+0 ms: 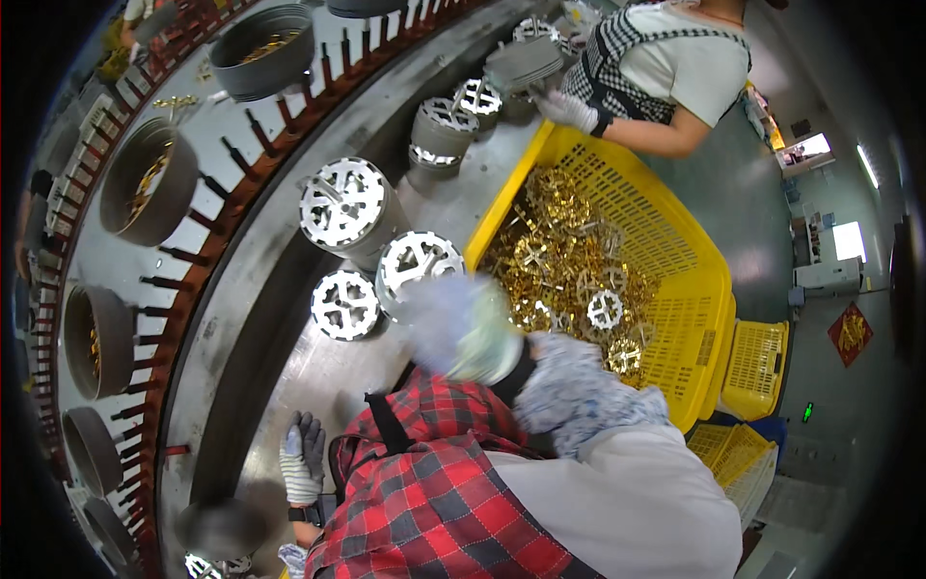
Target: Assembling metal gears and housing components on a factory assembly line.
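My right hand (461, 326), in a pale glove, is smeared by motion in front of my apron. It is beside the near edge of a yellow perforated basket (719, 318), and I cannot make out its fingers or anything in them. My left hand (302, 458), in a striped grey glove, rests on the metal table with its fingers stretched out, holding nothing. The basket carries a heap of gold-coloured metal parts (550, 251), with a silver wheel-shaped part (605, 309) on top. Near my right hand stand grey cylinders topped with silver slotted discs, including one large cylinder (349, 207).
On the left, a curved conveyor with brown pegs (207, 261) carries grey round pans (149, 183), some holding gold parts. A co-worker's gloved hand (569, 111) is by stacked grey plates (523, 66). More yellow baskets (755, 367) stand at right. A blurred dark round thing (222, 529) is lower left.
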Tool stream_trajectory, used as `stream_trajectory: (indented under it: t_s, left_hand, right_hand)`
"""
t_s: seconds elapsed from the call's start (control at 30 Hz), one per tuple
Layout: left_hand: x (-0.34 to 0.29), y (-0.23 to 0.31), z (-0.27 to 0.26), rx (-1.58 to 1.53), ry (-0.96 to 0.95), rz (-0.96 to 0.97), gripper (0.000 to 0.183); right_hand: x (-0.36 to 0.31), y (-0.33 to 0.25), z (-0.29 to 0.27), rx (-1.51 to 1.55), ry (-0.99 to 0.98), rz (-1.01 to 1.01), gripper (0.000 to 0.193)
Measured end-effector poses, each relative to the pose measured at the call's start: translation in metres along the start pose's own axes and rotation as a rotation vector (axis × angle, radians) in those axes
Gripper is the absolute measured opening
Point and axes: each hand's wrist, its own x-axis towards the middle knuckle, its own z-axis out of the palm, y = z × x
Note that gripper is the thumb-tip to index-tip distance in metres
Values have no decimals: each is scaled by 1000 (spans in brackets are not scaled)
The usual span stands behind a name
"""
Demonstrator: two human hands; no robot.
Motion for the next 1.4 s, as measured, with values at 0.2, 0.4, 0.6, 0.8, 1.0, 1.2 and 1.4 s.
stream_trajectory:
  t_s: [0.2,0.4,0.6,0.8,1.0,1.2,1.4]
  left_hand:
    - [-18,2,-81,-8,328,-60,58]
    - [-73,22,-142,130,660,141,56]
    - [-158,-14,-163,131,910,305,35]
    - [-235,-76,-150,-165,1464,580,30]
    - [-290,-225,-220,-97,1638,289,32]
    - [-255,-310,-261,-57,1515,191,45]
    - [-185,-281,-355,-613,1463,215,39]
  right_hand:
    - [-208,219,-85,-313,191,1283,37]
    - [-347,249,15,239,-767,1651,78]
    - [-374,290,90,-353,-1340,939,71]
    - [-306,347,6,-632,-1145,963,67]
    - [-134,337,-150,-635,-423,1064,63]
    - [4,150,-156,-262,-210,859,60]
    - [3,-54,-96,318,-425,799,57]
